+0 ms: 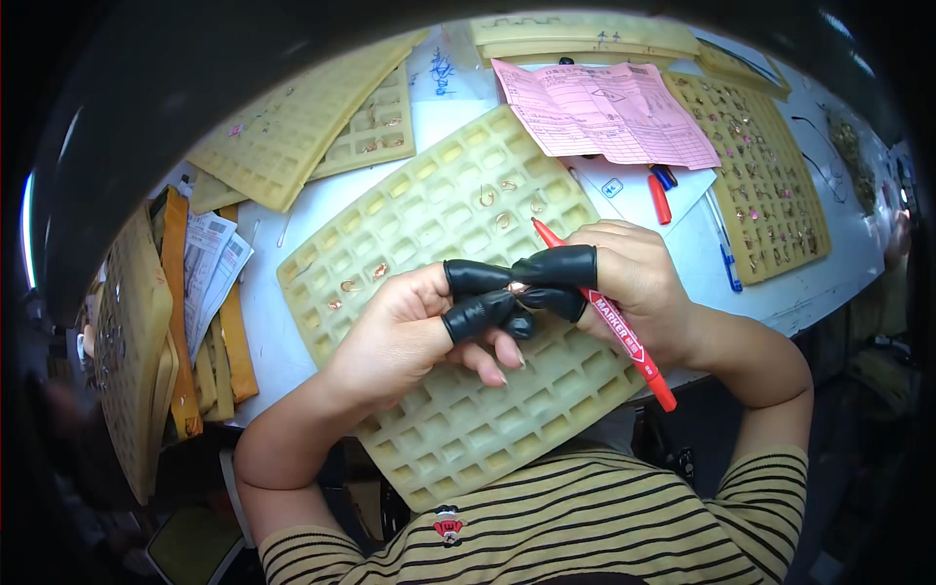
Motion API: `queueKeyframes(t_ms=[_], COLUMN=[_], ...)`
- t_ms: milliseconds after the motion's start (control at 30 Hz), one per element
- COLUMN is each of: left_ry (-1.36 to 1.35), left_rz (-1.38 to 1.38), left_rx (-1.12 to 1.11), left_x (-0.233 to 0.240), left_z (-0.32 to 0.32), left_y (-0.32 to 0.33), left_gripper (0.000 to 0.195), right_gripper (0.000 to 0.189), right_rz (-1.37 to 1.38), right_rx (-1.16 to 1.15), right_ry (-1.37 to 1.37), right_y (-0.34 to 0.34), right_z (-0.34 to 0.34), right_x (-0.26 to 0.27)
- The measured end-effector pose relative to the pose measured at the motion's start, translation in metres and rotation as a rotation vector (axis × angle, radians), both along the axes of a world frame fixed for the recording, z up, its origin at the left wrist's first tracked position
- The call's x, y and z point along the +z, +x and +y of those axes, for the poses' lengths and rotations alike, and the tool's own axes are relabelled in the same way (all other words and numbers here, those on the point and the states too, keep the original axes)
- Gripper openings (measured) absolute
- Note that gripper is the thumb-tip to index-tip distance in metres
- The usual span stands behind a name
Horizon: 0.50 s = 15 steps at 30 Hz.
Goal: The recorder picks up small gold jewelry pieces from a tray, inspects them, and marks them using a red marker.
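My left hand (pixel 431 322) and my right hand (pixel 621 285), both with black rubber finger cots, meet over a pale yellow tray of square pockets (pixel 468 234). Their fingertips pinch a small copper-coloured jewellery piece (pixel 516 288), mostly hidden between the cots. A red marker pen (pixel 621 329) is also held in my right hand, its dark tip pointing up and away over the tray. Several thin copper-coloured pieces, one of them a small ring-like piece (pixel 487 196), lie in the tray's pockets beyond my hands, and others (pixel 379 272) lie to the left.
A pink printed form (pixel 607 110) overlaps the tray's far edge. Beside it lie a red pen cap (pixel 659 199) and a blue pen (pixel 727 248). A filled jewellery tray (pixel 760 175) stands at right; stacked trays (pixel 307 110) lie back left. Upright trays (pixel 135 344) and papers (pixel 208 270) line the left.
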<state>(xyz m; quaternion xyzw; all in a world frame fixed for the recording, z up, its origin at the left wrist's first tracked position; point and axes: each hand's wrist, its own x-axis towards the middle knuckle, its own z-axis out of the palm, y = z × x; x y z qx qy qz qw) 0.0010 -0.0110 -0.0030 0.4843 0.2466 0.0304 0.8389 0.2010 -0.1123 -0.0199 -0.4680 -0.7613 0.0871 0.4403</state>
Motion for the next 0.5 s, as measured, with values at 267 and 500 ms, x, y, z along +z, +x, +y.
queueKeyframes(t_ms=[267,500], left_ry=[0.101,0.171], left_rz=[0.002,0.018], left_rx=[0.039,0.042], left_x=[0.0022,0.0036], left_z=[-0.0022,-0.0037], left_y=[0.0013,0.0023], left_gripper=[0.024,0.023], right_gripper=[0.034,0.036], right_rz=[0.255,0.262], right_rx=[-0.078,-0.051], right_ry=[-0.259,-0.271], right_y=[-0.0065,-0.0046], right_z=[-0.0041,-0.0042], right_x=[-0.0014,-0.0037])
